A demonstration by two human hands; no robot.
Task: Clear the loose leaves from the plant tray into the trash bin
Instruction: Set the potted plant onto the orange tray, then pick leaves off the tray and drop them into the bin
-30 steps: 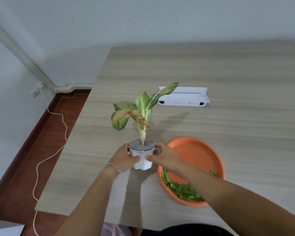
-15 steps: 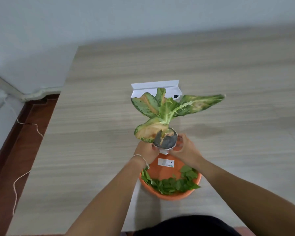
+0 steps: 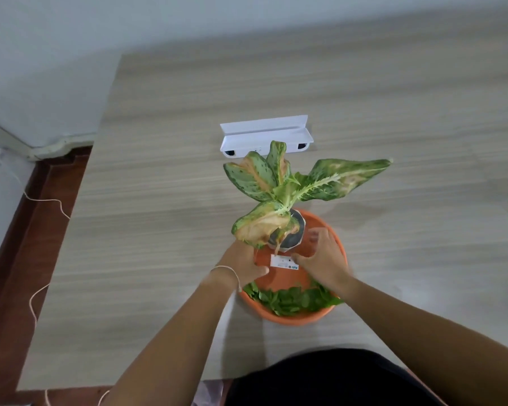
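Observation:
An orange round plant tray (image 3: pixel 291 319) sits on the wooden table close to me. Several loose green leaves (image 3: pixel 291 300) lie along its near side. A white plant pot (image 3: pixel 285 260) with a label stands in the far half of the tray, and its speckled green and yellow leaves (image 3: pixel 279 183) spread above it. My left hand (image 3: pixel 241 266) grips the pot's left side, partly hidden under a drooping leaf. My right hand (image 3: pixel 324 259) wraps the pot's right side with its fingers spread and blurred. No trash bin is in view.
A white folded device (image 3: pixel 264 136) lies on the table just beyond the plant. The table's left edge (image 3: pixel 71 230) drops to a red-brown floor with a thin white cord (image 3: pixel 38 291). Grey walls stand behind and to the left.
Both hands carried the pot from the table left of the tray to a spot over the tray, then down into its far half. The view swung right.

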